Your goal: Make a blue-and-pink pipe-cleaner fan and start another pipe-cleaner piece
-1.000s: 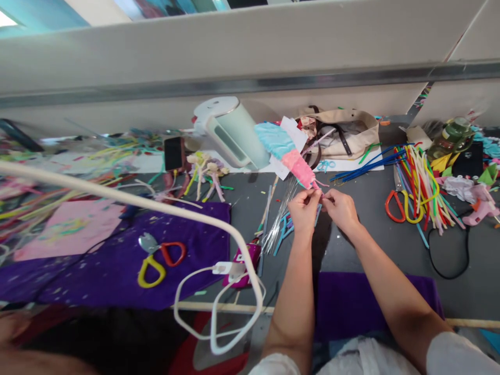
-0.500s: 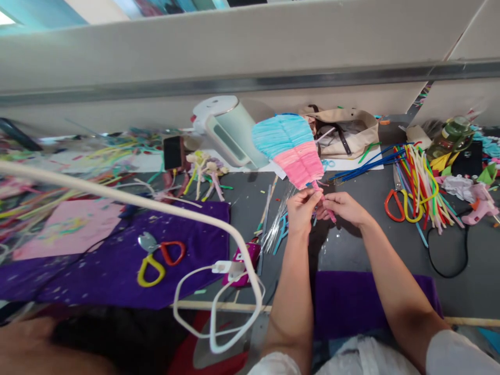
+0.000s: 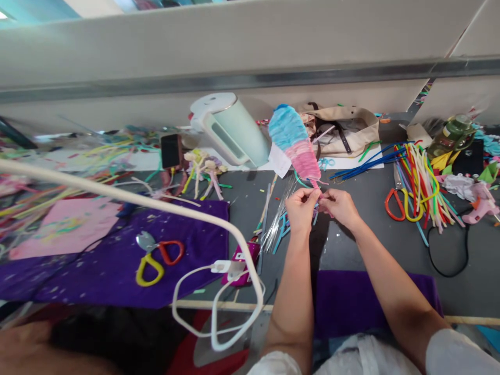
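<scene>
A blue-and-pink fan-shaped piece, apparently made of fuzzy pipe cleaners, stands up above my hands on a pink stem. My left hand pinches that stem just below the pink part. Close beside it, my right hand grips the stem's lower end, fingers closed. The fingertips of both hands nearly meet, and most of the stem is hidden behind them. Under my left hand lie light-blue pipe cleaners and a bunch of clear thin strips.
Right of my hands lie scissors and a bundle of coloured pipe cleaners. A pale kettle and a beige bag stand behind. To the left, more scissors rest on purple cloth; a white lamp arm crosses above.
The fan-shaped piece has turned about its stem, so it now looks narrower and shows more edge-on. Both hands stay in nearly the same place, still pinching the stem.
</scene>
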Demonstrator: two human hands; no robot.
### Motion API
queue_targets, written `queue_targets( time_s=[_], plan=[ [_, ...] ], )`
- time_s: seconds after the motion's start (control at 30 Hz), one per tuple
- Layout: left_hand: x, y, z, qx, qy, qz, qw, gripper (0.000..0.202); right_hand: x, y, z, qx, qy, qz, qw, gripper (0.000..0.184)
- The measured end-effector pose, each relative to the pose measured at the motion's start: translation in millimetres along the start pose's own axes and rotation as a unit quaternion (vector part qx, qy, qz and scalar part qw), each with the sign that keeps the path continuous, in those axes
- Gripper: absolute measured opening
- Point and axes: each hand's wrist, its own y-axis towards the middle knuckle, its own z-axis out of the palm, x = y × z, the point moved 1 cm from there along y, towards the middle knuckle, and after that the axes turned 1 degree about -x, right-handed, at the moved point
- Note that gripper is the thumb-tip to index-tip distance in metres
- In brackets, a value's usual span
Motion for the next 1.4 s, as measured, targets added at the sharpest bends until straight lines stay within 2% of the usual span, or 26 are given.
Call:
queue_targets(
  time_s=[0.17, 0.4, 0.5, 0.63, 0.77, 0.87, 1.13, 1.3, 1.4],
  plan=[
    [1, -1, 2.5, -0.001, -0.013, -0.001, 1.000, 0.018, 5, -4, 2, -0.039, -0.072, -0.017, 0.996, 0.010],
    [-6, -3, 4.4, -0.010, -0.005, 0.016, 1.000, 0.016, 17, -10, 3, -0.058, -0.060, 0.001, 0.997, 0.007],
    [-9, -3, 2.8, 0.010, -0.039, -0.010, 0.999, 0.018, 16, -8, -2, 0.016, 0.023, -0.011, 1.000, 0.010],
    [-13, -5, 2.1, 0.043, -0.070, -0.043, 0.996, 0.023, 16, -7, -17, 0.160, 0.150, -0.011, 0.976, 0.027],
    [-13, -6, 2.8, 0.062, -0.097, -0.042, 0.993, 0.023, 15, -7, -27, 0.223, 0.198, 0.028, 0.954, 0.036],
    [-10, -6, 2.8, 0.069, -0.113, -0.050, 0.990, 0.022, 13, -7, -26, 0.238, 0.181, 0.023, 0.954, 0.040],
    [-8, -4, 3.0, 0.023, -0.023, -0.007, 0.999, 0.016, 6, -2, -15, 0.156, 0.154, 0.021, 0.975, 0.036],
    [-3, -1, 1.7, -0.003, 0.013, 0.010, 1.000, 0.016, 2, -1, -13, 0.063, 0.024, -0.025, 0.997, 0.025],
    [-2, 0, 1.0, -0.003, 0.011, 0.002, 1.000, 0.018, 8, -4, -14, 0.016, -0.072, -0.031, 0.997, 0.018]
  ],
)
